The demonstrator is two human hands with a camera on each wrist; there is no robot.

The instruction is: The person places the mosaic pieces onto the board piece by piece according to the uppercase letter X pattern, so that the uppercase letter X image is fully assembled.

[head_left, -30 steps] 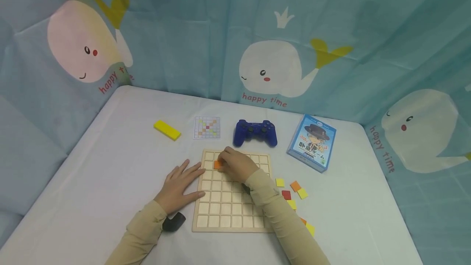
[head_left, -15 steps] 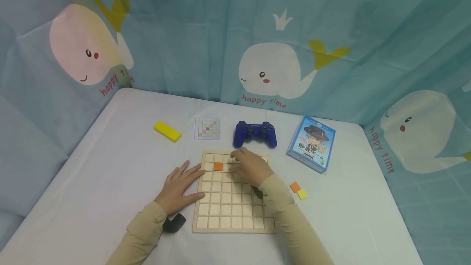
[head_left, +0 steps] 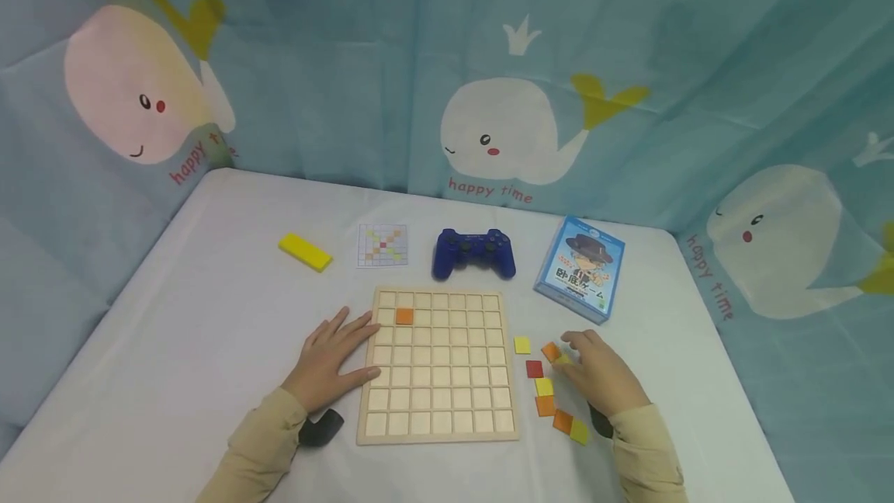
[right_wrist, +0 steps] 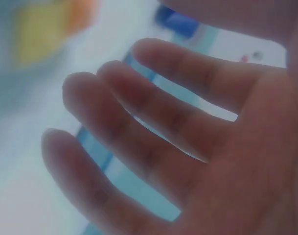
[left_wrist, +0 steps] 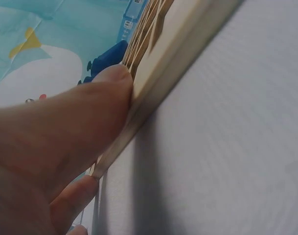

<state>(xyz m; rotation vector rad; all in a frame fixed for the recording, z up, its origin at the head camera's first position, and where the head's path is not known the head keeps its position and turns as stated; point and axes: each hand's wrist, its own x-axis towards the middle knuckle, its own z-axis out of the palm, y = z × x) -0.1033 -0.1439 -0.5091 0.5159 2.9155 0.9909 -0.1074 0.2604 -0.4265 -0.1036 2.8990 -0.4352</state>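
Observation:
A wooden grid board lies on the table, with one orange tile in a cell near its upper left corner. My left hand rests at the board's left edge, fingers spread and fingertips on the rim; in the left wrist view its thumb touches the board's side. My right hand is over the loose tiles to the right, fingers relaxed and holding nothing. Close by its fingertips are an orange tile and a yellow tile, the latter partly covered by the hand.
Other loose tiles, including a red tile and a yellow tile, lie right of the board. Behind it are a yellow block, a printed pattern card, a blue game controller and a blue box.
My right hand has let go of the orange tile in the board's cell and moved right to the loose tiles. The left hand stays at the board's edge. The head view has shifted slightly.

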